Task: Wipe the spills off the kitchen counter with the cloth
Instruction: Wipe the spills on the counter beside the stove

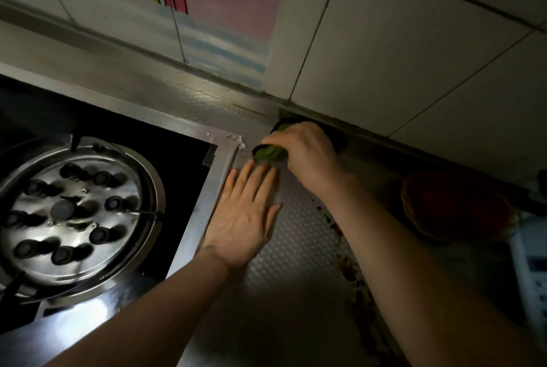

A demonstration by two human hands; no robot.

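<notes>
Cloth [270, 152] is lying bunched under my right hand [305, 150], at the back of the counter [296, 278], close against the foot of the wall tiles [384, 56]. My fingers are curling over the top of it and gripping it. My left hand [245, 218] is lying flat just in front, fingers straight and a little spread, pressing on the counter beside the steel rim of the hob [225, 165].

To wipe well here, I am thinking I should keep the wad pressed flat and pull it towards me in one long stroke. The spills [347, 266], a trail of dark red specks, are running along the counter beside my right forearm, well apart from the cloth. Short scrubbing would, I judge, only smear them across the dimpled surface.

The cloth's long axis is running roughly along the wall. Its bright green end is pointing at the hob's corner, and its other end is disappearing into shadow behind my knuckles, so I cannot tell where it stops.

A red bowl [453, 207] is sitting off to the right, near the wall.
</notes>
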